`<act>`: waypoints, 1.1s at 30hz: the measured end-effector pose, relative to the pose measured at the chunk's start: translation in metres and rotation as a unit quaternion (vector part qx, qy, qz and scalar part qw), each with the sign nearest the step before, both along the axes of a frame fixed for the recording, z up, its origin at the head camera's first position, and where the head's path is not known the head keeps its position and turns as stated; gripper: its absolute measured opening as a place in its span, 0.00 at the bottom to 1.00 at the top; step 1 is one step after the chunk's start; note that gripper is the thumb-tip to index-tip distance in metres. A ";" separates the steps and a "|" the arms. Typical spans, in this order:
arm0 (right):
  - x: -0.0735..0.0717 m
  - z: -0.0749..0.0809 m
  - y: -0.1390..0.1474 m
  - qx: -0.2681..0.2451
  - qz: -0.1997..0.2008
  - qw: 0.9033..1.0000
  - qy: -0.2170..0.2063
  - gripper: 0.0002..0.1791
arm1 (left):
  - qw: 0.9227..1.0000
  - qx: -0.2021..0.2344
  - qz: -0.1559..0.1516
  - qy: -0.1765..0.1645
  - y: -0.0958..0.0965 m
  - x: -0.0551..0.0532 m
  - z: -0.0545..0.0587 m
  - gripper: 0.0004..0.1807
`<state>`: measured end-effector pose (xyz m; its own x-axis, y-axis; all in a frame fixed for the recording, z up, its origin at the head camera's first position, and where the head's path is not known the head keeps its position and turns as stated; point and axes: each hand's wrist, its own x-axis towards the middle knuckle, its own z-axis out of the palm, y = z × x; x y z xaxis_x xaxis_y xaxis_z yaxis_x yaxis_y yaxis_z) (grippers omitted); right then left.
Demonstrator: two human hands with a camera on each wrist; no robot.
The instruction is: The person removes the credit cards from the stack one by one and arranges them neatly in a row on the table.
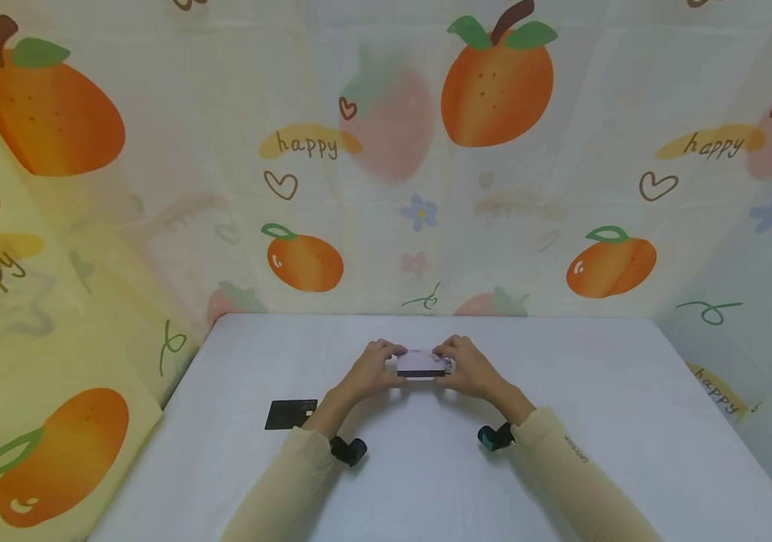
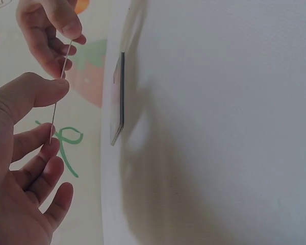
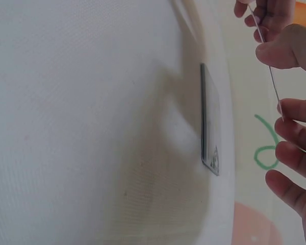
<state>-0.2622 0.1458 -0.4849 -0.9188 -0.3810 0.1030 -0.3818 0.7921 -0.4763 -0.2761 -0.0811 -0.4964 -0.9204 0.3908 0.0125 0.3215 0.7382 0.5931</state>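
Between both hands a thin lilac card (image 1: 420,361) with a dark strip along its lower edge is held above the table. My left hand (image 1: 374,369) pinches its left end, thumb on one face and fingertips on the other; my right hand (image 1: 469,367) pinches the right end likewise. Edge-on, the card (image 2: 55,109) looks like a thin line in the left wrist view, as does the card (image 3: 273,84) in the right wrist view. Beyond the hands a flat rectangular piece (image 2: 118,97) with a dark edge lies on the table; its kind is unclear.
A black card (image 1: 287,415) lies on the white table (image 1: 420,482), partly behind the left forearm. Wrist cameras (image 1: 348,451) are strapped to both arms. A fruit-printed cloth (image 1: 386,248) hangs behind the table and at its sides.
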 end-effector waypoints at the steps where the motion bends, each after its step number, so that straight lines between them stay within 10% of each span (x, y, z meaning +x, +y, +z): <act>1: 0.001 0.000 0.000 0.001 0.003 1.000 0.002 0.28 | 1.000 -0.001 0.002 0.001 0.000 0.001 0.000 0.30; 33: 0.013 0.003 -0.025 -0.017 0.034 0.999 0.012 0.26 | 1.000 0.014 0.007 -0.003 -0.032 0.024 0.009 0.29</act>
